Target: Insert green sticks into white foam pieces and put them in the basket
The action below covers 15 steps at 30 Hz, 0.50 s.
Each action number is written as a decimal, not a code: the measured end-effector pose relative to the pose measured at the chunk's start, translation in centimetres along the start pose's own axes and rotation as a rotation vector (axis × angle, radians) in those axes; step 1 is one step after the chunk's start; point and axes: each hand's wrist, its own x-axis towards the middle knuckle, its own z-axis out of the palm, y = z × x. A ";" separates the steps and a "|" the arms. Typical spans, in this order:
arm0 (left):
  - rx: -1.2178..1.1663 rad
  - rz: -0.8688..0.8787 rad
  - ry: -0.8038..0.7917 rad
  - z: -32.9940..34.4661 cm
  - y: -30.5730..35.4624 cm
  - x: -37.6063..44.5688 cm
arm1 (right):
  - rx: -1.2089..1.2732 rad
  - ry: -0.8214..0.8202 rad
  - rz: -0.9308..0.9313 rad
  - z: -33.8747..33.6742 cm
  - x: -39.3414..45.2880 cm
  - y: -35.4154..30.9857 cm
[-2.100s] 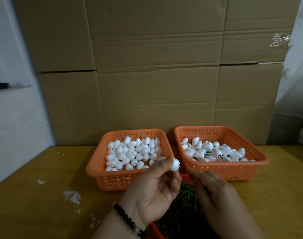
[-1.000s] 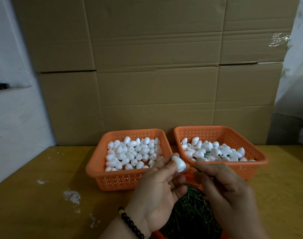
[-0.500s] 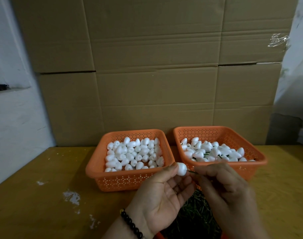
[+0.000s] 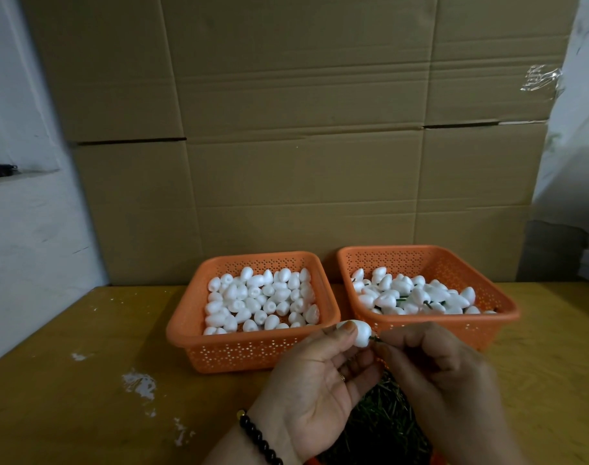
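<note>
A white foam piece (image 4: 359, 334) is held in the left hand (image 4: 315, 387), pinched between thumb and fingertips, palm turned up, in front of the gap between the two orange baskets. A green stick (image 4: 374, 338) is pinched in the right hand (image 4: 444, 380), whose fingers are curled closely about it. Only a short length of stick is exposed between the right fingertips and the foam.

The stick's long axis is seen to run roughly level, from right to left, with its tip at the right-facing side of the foam piece. The foam thus lies directly to the left of the right hand, on the line of the stick. How deep the stick is seated cannot be judged, since the joint is small and partly covered by the fingers; it appears to be at least started.

The step in hand is judged to be the insertion itself. A straight push along the stick's axis is called for, with the foam braced against it by the left hand.

The right basket (image 4: 501, 315) holds foam pieces with green sticks showing among them, and is judged to be the destination. It lies just beyond the right hand, the nearer of the two. The left basket (image 4: 185, 330) holds plain foam pieces. A pile of loose green sticks (image 4: 383, 427) is visible beneath the hands, on the yellow table (image 4: 85, 380).
</note>
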 end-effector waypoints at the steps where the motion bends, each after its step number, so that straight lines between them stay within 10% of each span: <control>1: 0.002 0.002 0.000 0.0 0.0 0.0 | 0.007 0.002 0.003 0.0 0.0 0.0; 15: 0.031 0.009 -0.006 0.3 -0.2 -0.2 | -0.033 -0.027 -0.003 0.1 0.0 0.0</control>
